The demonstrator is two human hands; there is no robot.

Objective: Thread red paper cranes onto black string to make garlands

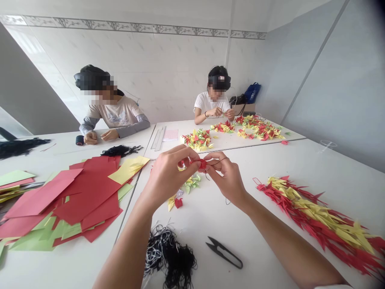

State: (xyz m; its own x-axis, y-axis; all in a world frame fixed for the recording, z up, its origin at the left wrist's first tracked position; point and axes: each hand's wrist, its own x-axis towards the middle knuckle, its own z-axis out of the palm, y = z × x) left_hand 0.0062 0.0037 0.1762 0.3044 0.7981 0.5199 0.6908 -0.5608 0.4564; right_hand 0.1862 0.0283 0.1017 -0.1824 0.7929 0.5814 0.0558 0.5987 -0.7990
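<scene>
Above the middle of the table, my left hand [171, 172] pinches a small red folded paper piece [202, 163] between thumb and fingers. From the other side, my right hand [227, 176] is closed at the same piece, with a dark thread [221, 161] running through its fingers. A loop of that thread hangs below my right hand. My fingers hide part of the paper piece. Beneath the hands lie a few green folded papers [192, 182] and another red one [178, 203]. Black thread scissors [224, 252] rest nearer to me, beside a tangle of black and white thread [171, 257].
Red and green paper sheets [93, 188] cover the left side. Strings of red and yellow folded papers [319, 216] lie at right. Across the table, two people sit; one handles small papers near colourful piles [198, 138]. Rulers [159, 138] and black thread [120, 150] lie farther back.
</scene>
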